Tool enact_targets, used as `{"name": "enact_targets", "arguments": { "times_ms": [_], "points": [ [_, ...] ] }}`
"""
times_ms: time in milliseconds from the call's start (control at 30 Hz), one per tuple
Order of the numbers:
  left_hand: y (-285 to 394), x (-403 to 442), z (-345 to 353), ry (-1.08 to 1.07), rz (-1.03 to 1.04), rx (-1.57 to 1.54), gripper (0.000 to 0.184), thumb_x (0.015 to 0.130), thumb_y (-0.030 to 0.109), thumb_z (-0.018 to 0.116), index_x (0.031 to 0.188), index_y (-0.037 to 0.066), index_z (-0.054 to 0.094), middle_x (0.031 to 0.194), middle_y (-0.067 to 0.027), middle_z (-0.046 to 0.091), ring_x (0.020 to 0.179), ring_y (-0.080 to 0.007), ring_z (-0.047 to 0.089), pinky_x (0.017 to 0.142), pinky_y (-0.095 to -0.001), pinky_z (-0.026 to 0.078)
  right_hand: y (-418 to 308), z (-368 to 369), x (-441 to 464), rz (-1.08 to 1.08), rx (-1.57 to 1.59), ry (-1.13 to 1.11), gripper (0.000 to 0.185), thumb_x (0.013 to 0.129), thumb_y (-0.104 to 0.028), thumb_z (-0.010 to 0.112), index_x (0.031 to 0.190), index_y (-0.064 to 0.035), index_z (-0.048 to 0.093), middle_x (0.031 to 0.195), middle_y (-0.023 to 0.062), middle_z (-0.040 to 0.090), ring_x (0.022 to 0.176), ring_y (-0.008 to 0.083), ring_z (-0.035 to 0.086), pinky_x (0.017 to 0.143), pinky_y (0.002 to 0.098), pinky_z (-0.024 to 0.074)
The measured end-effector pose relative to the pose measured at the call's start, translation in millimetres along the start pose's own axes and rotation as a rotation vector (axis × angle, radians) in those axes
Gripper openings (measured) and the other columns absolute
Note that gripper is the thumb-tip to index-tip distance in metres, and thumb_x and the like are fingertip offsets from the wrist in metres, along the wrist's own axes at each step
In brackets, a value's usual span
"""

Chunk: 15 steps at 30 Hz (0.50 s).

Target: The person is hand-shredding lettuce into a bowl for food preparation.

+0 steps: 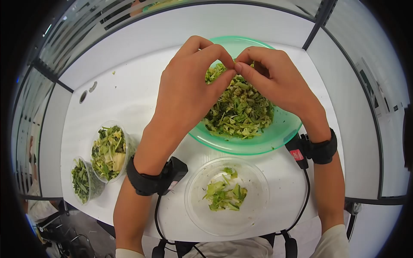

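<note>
My left hand [187, 86] and my right hand [282, 79] meet fingertip to fingertip above a translucent green basin [289, 124]. Thumbs and forefingers of both are pinched together. Whatever lies between them is too small or too hidden to name. Beneath, a heap of chopped leafy greens [241, 112] fills the basin's middle, partly covered by my hands. Closer to my body stands a round clear plastic container [192, 206], with a few torn leaf pieces [226, 194] on its bottom.
On the left, a clear tub holds chopped greens with pale chunks [107, 152], beside a smaller tub of darker cut greens [80, 179]. Black wrist straps [142, 178] trail cables [307, 193] over the table's front edge. White panels [352, 116] enclose the white table [129, 99].
</note>
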State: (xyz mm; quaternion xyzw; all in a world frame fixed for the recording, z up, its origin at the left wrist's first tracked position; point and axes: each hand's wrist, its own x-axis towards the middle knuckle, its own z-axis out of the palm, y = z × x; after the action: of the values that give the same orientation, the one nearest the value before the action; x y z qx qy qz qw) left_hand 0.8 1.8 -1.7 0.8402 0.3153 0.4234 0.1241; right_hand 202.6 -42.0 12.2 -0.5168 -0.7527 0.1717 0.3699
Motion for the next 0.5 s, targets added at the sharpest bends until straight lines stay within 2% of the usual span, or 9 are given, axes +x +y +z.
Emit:
{"name": "enact_targets", "arguments": {
  "times_ms": [133,500],
  "points": [
    [2.0,-0.5,-0.8,-0.012,-0.030,0.011,0.012,0.087,0.010,0.079,0.098,0.009,0.075,0.105,-0.0031,0.066,0.088,-0.0180,0.063,0.075,-0.0327,0.052,1.8,1.7,-0.1,-0.022,0.000,0.014,0.026,0.097,-0.023,0.065,0.098,0.0022,0.071,0.074,0.0112,0.063,0.064,0.0201,0.054,0.062,0.0366,0.0438],
    [-0.6,0.2,0.9,0.032,0.027,0.011,0.013,0.086,0.009,0.081,0.099,0.011,0.076,0.104,-0.0027,0.067,0.088,-0.0178,0.063,0.074,-0.0320,0.052,1.8,-0.4,0.0,0.004,0.041,-0.011,0.029,0.100,-0.024,0.062,0.100,0.0031,0.072,0.071,0.0115,0.060,0.063,0.0192,0.053,0.062,0.0369,0.0427]
  ]
}}
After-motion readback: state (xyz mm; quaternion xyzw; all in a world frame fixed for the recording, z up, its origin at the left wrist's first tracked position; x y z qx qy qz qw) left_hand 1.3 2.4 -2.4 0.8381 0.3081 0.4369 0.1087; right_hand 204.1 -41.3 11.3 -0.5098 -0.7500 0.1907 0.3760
